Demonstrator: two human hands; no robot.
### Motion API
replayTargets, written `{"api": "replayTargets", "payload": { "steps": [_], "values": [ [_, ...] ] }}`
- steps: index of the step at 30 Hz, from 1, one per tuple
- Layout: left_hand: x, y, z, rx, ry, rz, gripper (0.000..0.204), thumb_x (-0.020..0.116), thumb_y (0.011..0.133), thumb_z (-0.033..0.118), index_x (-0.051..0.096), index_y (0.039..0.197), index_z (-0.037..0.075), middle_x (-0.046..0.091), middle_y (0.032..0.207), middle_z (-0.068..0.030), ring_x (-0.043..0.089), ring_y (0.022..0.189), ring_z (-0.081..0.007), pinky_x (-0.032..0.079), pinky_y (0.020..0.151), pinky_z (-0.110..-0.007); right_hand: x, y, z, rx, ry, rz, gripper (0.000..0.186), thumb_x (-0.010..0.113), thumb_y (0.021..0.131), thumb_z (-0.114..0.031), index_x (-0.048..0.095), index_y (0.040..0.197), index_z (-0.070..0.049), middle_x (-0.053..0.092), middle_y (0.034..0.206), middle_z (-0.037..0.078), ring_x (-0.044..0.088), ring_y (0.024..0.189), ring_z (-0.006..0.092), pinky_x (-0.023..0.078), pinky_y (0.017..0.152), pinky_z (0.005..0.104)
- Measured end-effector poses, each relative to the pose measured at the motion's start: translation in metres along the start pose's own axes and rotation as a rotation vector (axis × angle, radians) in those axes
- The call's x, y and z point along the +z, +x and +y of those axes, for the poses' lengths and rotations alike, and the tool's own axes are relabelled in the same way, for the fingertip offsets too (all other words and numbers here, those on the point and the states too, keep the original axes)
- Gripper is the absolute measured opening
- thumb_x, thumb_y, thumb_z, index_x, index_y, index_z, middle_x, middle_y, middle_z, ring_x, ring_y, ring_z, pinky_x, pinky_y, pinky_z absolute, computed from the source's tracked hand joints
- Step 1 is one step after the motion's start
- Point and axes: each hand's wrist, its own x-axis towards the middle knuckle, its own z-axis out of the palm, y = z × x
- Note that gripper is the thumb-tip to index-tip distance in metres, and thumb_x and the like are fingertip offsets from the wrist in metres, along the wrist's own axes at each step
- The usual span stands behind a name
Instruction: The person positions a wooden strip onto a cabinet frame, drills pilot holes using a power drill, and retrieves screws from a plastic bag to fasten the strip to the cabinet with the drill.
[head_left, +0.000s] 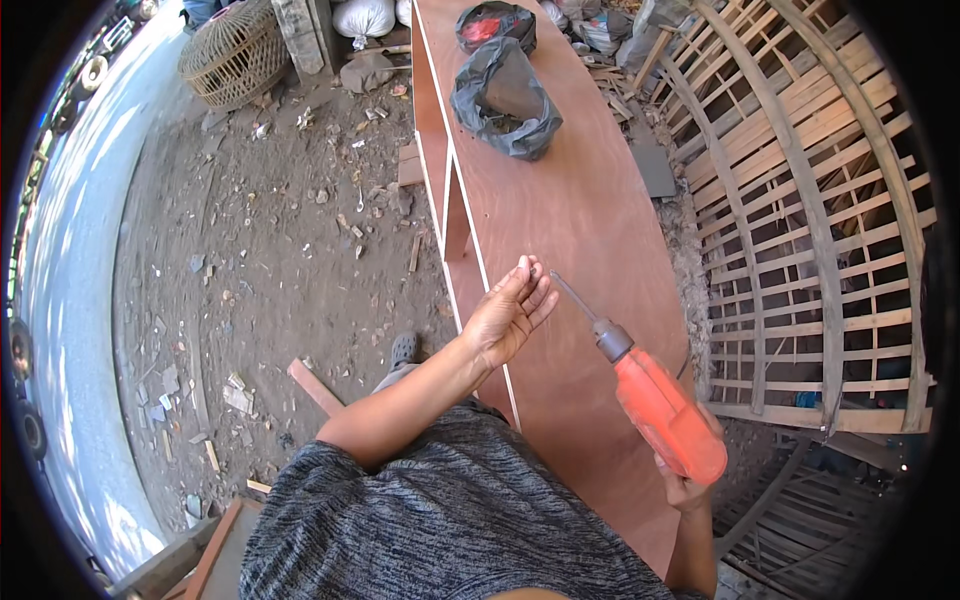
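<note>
My right hand (684,488) is wrapped round the handle of an orange power drill (665,405) with a dark grey chuck. Its long thin bit (574,294) points up and left, the tip just short of my left fingers. With thumb and forefinger pinched together, my left hand (512,315) is held over the reddish-brown plywood panel (590,220). Something tiny may sit between those fingertips, too small to make out. The panel forms the top of a long wooden piece with pale edges and open compartments on its left side.
Two dark plastic bags (508,98) lie on the panel's far part, one with something red inside. A slatted bamboo frame (800,230) stands to the right. On the left, dirt ground (270,270) carries scraps and offcuts; a woven basket (233,55) stands farther back.
</note>
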Motion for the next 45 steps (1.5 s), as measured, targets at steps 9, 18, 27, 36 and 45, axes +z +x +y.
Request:
{"api": "replayTargets", "payload": {
  "steps": [9,18,27,36,45],
  "values": [
    [-0.005,-0.010,-0.014,-0.004,0.057,0.098,0.019,0.069,0.092,0.036,0.062,0.095,0.019,0.067,0.096,0.0076,0.065,0.096,-0.0071,0.053,0.098,-0.031,0.007,0.002,0.003,0.012,0.067,-0.062,0.056,0.074,0.075,-0.025,0.062,0.122,0.003,0.054,0.132,0.023,0.059,0.115,0.0364,0.047,0.096,0.0424],
    [-0.008,-0.015,-0.016,0.046,0.054,0.099,0.015,0.064,0.096,0.033,0.062,0.098,0.018,0.067,0.099,0.0065,0.066,0.099,-0.0079,0.052,0.097,-0.028,0.007,-0.003,0.007,-0.033,0.012,-0.078,0.057,0.076,0.074,-0.025,0.061,0.122,0.003,0.055,0.132,0.023,0.060,0.113,0.0367,0.048,0.095,0.0420],
    [-0.011,-0.017,-0.010,0.122,0.247,0.019,0.017,0.059,0.099,0.027,0.061,0.111,0.016,0.066,0.105,0.0018,0.065,0.102,-0.0103,0.052,0.097,-0.029,0.005,-0.005,-0.005,-0.031,-0.105,-0.117,0.058,0.074,0.074,-0.025,0.061,0.124,0.001,0.053,0.134,0.021,0.058,0.116,0.0361,0.045,0.097,0.0422],
    [0.010,-0.017,-0.006,0.022,0.158,-0.075,0.026,0.056,0.101,0.030,0.059,0.117,0.011,0.065,0.111,-0.0003,0.065,0.104,-0.0119,0.053,0.100,-0.030,0.019,-0.025,0.005,0.027,0.001,0.039,0.062,0.072,0.072,-0.018,0.057,0.128,0.003,0.051,0.135,0.020,0.056,0.119,0.0340,0.045,0.099,0.0409],
    [-0.008,-0.041,0.000,0.083,0.370,0.048,0.032,0.058,0.099,0.037,0.060,0.113,0.008,0.064,0.103,-0.0010,0.064,0.093,-0.0106,0.054,0.086,-0.028,0.019,-0.040,0.018,0.204,0.160,0.048,0.063,0.070,0.076,-0.015,0.051,0.132,0.006,0.047,0.136,0.021,0.053,0.120,0.0335,0.043,0.100,0.0400]
  ]
}}
